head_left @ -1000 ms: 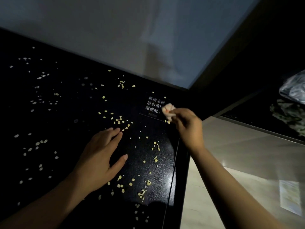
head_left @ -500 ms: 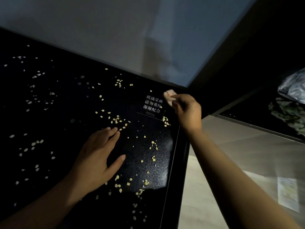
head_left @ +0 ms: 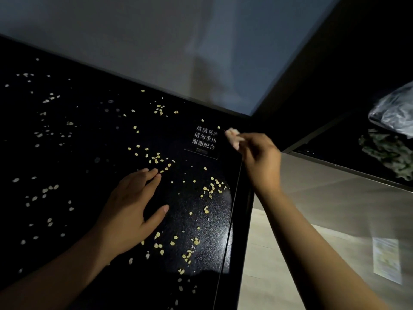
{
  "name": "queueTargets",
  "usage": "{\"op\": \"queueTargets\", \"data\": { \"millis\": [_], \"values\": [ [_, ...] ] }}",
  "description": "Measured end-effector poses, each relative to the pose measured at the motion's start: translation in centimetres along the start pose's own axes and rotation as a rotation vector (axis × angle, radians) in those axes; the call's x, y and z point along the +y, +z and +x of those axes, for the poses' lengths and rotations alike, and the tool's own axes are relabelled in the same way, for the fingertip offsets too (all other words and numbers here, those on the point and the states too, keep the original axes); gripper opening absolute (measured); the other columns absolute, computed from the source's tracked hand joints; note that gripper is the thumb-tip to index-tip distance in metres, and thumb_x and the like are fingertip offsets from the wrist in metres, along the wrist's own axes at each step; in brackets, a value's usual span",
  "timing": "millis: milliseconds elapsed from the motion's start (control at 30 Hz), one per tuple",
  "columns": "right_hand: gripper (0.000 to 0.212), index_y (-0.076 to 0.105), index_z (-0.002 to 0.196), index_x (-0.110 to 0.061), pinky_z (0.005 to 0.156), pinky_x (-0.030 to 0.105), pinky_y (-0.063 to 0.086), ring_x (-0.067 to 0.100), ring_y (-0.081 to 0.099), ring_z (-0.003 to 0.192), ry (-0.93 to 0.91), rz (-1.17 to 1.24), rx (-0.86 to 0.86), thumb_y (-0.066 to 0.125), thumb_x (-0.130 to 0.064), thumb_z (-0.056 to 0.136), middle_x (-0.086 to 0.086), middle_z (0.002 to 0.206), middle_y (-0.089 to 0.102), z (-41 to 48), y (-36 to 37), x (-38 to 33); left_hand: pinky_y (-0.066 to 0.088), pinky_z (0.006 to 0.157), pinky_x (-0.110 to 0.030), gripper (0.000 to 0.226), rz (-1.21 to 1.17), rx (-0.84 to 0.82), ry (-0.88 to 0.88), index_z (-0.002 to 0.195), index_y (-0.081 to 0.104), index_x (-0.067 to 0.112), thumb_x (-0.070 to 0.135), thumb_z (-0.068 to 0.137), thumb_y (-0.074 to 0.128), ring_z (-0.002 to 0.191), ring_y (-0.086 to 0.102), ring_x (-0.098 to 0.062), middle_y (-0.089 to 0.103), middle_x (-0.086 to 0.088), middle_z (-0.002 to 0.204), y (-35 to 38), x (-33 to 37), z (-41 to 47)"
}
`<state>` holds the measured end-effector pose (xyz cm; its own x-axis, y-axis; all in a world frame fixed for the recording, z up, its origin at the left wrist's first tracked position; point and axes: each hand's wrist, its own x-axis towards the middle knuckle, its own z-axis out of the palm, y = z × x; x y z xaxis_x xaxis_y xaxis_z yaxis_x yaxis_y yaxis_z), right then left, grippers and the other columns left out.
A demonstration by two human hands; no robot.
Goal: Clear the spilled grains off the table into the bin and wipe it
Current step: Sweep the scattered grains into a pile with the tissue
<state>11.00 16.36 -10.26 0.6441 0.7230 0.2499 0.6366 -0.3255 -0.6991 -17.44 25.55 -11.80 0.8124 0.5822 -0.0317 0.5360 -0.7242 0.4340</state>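
Yellow grains [head_left: 157, 158] beyond left fingers [head_left: 153, 175]; right fingers [head_left: 245, 138] pinch wad [head_left: 231, 134].

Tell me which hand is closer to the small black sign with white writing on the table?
Right. The right hand, pinching a pale wad, is just right of the sign; the left hand rests flat on the black table, nearer the person.

A wall [head_left: 145, 45] closes the far edge of the tabletop [head_left: 93, 139]; its right edge opens onto floor [head_left: 312, 231]; the dim left stretch seems passable.
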Motion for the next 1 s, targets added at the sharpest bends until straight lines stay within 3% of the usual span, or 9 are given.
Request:
{"op": "queueTargets", "data": {
  "millis": [167,367,467,567,700,800,900,1000],
  "values": [
    [0.016,0.073,0.102,-0.011,0.09,0.031,0.052,0.016,0.066,0.098,0.139,-0.004,0.081,0.063,-0.012,0.09,0.005,0.105,0.072,4.1,1.8,2.0,0.028,0.11,-0.037,0.08,0.002,0.003,0.013,0.138,0.047,0.007,0.067,0.09,0.026,0.139,0.031,-0.021,0.041,-0.003,0.146,0.1,-0.2,0.0],
    [0.02,0.071,0.099,-0.01,0.087,0.029,0.047,0.024,0.064,0.097,0.026,-0.036,0.015,0.062,-0.001,0.083,0.007,0.102,0.07,-0.9,2.0,1.2,0.032,0.111,-0.042,0.073,-0.005,0.01,0.001,0.138,0.048,0.007,0.058,0.086,0.04,0.139,0.031,-0.021,0.042,-0.003,0.145,0.2,-0.1,-0.1],
    [0.019,0.07,0.1,-0.015,0.09,0.033,0.048,0.02,0.062,0.101,-0.021,0.033,-0.105,0.061,-0.003,0.087,0.0,0.104,0.068,-6.6,1.5,-0.7,0.033,0.11,-0.044,0.072,-0.019,0.006,0.009,0.138,0.047,0.005,0.056,0.086,0.041,0.139,0.032,-0.023,0.041,-0.005,0.144,0.0,0.0,0.0],
    [0.022,0.072,0.1,-0.018,0.091,0.025,0.048,0.011,0.063,0.102,0.05,0.141,-0.158,0.063,-0.003,0.087,-0.007,0.103,0.069,-9.9,0.9,-2.3,0.033,0.109,-0.043,0.072,-0.025,0.003,0.028,0.137,0.048,0.004,0.055,0.086,0.041,0.137,0.033,-0.024,0.041,-0.006,0.144,-0.1,-0.1,-0.1],
    [0.022,0.073,0.1,-0.015,0.084,0.015,0.045,0.008,0.063,0.093,0.202,0.154,0.063,0.062,-0.001,0.087,-0.003,0.099,0.07,-7.3,0.2,-2.1,0.033,0.109,-0.042,0.072,-0.015,0.0,0.056,0.135,0.048,0.001,0.054,0.086,0.043,0.136,0.034,-0.025,0.041,-0.008,0.143,-0.2,-0.3,-0.2],
    [0.02,0.074,0.103,-0.01,0.085,0.005,0.039,0.011,0.062,0.093,0.256,0.078,0.13,0.067,-0.001,0.086,0.005,0.099,0.069,-5.7,1.1,-1.7,0.031,0.109,-0.041,0.072,0.007,-0.003,0.068,0.135,0.049,0.0,0.053,0.085,0.044,0.135,0.035,-0.027,0.042,-0.009,0.143,-0.2,-0.2,-0.2],
    [0.025,0.074,0.103,-0.009,0.09,0.017,0.044,0.021,0.063,0.098,0.211,0.039,0.105,0.067,0.004,0.082,0.007,0.102,0.068,-7.5,2.6,-2.5,0.028,0.108,-0.037,0.072,0.026,-0.019,0.079,0.135,0.049,0.002,0.053,0.085,0.044,0.135,0.034,-0.027,0.043,-0.009,0.143,-0.3,-0.5,-0.1],
    [0.026,0.074,0.104,-0.013,0.093,0.028,0.048,0.02,0.061,0.102,0.159,0.054,0.011,0.068,0.001,0.083,0.003,0.107,0.068,-10.7,3.8,-4.5,0.029,0.107,-0.037,0.071,0.023,-0.044,0.103,0.134,0.051,0.003,0.053,0.084,0.044,0.134,0.037,-0.028,0.045,-0.008,0.144,-0.7,-0.9,-0.1]
  ]
}}
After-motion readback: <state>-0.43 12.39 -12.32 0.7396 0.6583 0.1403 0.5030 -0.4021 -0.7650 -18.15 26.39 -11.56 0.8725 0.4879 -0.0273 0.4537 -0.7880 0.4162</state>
